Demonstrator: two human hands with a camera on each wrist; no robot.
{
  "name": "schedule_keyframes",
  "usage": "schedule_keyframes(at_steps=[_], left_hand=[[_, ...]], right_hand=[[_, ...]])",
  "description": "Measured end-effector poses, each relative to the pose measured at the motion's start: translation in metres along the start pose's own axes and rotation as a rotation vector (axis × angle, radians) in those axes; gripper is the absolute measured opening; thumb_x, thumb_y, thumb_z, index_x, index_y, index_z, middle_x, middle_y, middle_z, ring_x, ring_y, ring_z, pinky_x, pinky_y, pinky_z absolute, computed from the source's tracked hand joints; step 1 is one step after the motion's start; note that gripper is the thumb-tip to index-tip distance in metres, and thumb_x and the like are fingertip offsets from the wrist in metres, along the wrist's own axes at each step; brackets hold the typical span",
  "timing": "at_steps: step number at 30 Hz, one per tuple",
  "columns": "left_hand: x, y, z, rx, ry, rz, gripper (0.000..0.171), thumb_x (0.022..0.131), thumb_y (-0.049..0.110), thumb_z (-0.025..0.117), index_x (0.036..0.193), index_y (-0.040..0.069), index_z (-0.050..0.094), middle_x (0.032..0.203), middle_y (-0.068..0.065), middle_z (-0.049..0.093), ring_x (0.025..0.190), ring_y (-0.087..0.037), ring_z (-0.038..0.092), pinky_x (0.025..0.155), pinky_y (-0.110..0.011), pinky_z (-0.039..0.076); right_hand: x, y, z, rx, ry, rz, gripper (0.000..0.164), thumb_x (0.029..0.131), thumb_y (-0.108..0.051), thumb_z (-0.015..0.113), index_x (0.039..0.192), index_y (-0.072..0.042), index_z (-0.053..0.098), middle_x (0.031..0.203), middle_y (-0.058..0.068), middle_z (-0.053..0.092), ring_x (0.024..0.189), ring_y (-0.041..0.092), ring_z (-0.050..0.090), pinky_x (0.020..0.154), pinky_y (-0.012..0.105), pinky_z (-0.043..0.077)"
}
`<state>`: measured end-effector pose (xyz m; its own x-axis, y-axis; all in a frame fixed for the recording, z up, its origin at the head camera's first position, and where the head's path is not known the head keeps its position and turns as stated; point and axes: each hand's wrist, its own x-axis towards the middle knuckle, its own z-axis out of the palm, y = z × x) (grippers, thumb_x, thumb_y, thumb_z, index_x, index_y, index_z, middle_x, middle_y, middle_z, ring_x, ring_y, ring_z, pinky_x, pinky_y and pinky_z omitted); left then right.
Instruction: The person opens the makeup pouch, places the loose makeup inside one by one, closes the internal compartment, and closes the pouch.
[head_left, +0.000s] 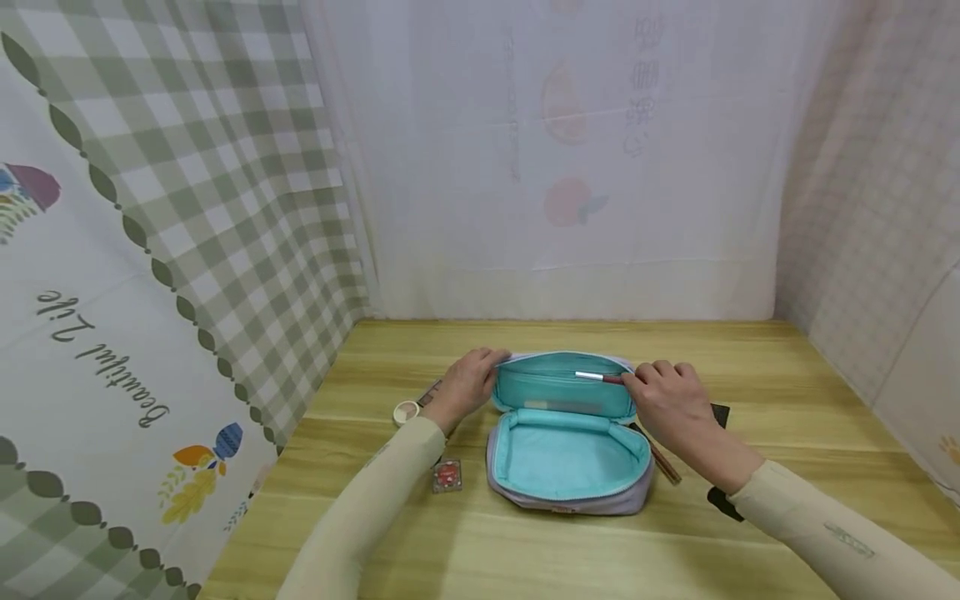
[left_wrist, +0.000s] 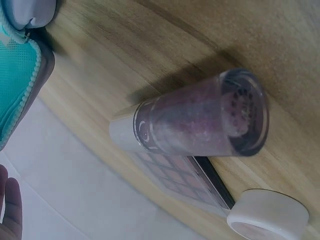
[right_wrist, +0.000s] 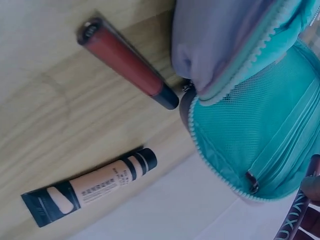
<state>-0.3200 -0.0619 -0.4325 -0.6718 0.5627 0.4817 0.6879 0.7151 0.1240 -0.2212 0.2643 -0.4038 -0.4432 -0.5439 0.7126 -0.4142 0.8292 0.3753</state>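
A lilac cosmetic bag (head_left: 570,454) with turquoise lining lies unzipped, its lid (head_left: 562,392) raised at the back; the bottom compartment shows bare lining. At the lid's upper left edge, my left hand (head_left: 467,385) grips the fabric; in the left wrist view only fingers (left_wrist: 12,200) show at the border. My right hand (head_left: 671,400) pinches a makeup brush (head_left: 591,377) by its dark red handle, silver part pointing left across the lid's mesh. Lettering shows on the handle (right_wrist: 294,212) in the right wrist view. A pale strip (head_left: 562,407) lies low in the lid.
Left of the bag are a red square compact (head_left: 447,475), a round white compact (head_left: 406,412), an eyeshadow palette (left_wrist: 175,177) and a clear glittery tube (left_wrist: 190,120). To the right lie a red lip gloss (right_wrist: 125,60), a foundation tube (right_wrist: 95,185) and brown pencil-like sticks (head_left: 665,465).
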Motion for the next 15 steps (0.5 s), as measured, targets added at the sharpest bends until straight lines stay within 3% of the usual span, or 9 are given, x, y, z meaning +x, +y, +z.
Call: schedule_keyframes(at_steps=[4,11,13,15], left_hand=[[0.000,0.001,0.001,-0.006,-0.005,-0.007,0.036,0.098,0.006,0.059,0.133,0.015,0.060,0.114,-0.004,0.065,0.104,-0.019,0.063,0.084,-0.033,0.055],[0.000,0.003,-0.002,-0.019,-0.015,-0.030,0.036,0.098,0.005,0.059,0.133,0.016,0.060,0.114,-0.003,0.065,0.105,-0.019,0.063,0.086,-0.033,0.054],[0.000,0.003,-0.002,-0.021,-0.011,-0.029,0.036,0.098,0.005,0.059,0.132,0.016,0.060,0.114,-0.003,0.066,0.105,-0.019,0.063,0.086,-0.033,0.055],[0.001,0.003,-0.002,-0.023,-0.010,-0.030,0.036,0.098,0.005,0.059,0.132,0.016,0.060,0.114,-0.003,0.066,0.105,-0.019,0.063,0.086,-0.033,0.055]], right_hand=[[0.009,-0.004,0.004,-0.046,-0.085,-0.035,0.013,0.087,-0.005,0.062,0.094,0.000,0.071,0.083,0.018,0.064,0.075,0.037,0.061,0.058,0.044,0.046],[0.022,-0.009,0.012,-0.123,-0.176,-0.091,0.020,0.078,-0.002,0.080,0.097,-0.002,0.073,0.087,0.017,0.063,0.076,0.033,0.058,0.060,0.039,0.044],[0.025,-0.010,0.016,-0.142,-0.168,-0.120,0.017,0.079,-0.002,0.079,0.096,-0.002,0.073,0.087,0.016,0.063,0.075,0.032,0.058,0.060,0.039,0.045],[0.027,-0.012,0.019,-0.152,-0.150,-0.152,0.007,0.090,-0.001,0.068,0.095,-0.001,0.073,0.086,0.016,0.064,0.074,0.032,0.058,0.060,0.039,0.045]])
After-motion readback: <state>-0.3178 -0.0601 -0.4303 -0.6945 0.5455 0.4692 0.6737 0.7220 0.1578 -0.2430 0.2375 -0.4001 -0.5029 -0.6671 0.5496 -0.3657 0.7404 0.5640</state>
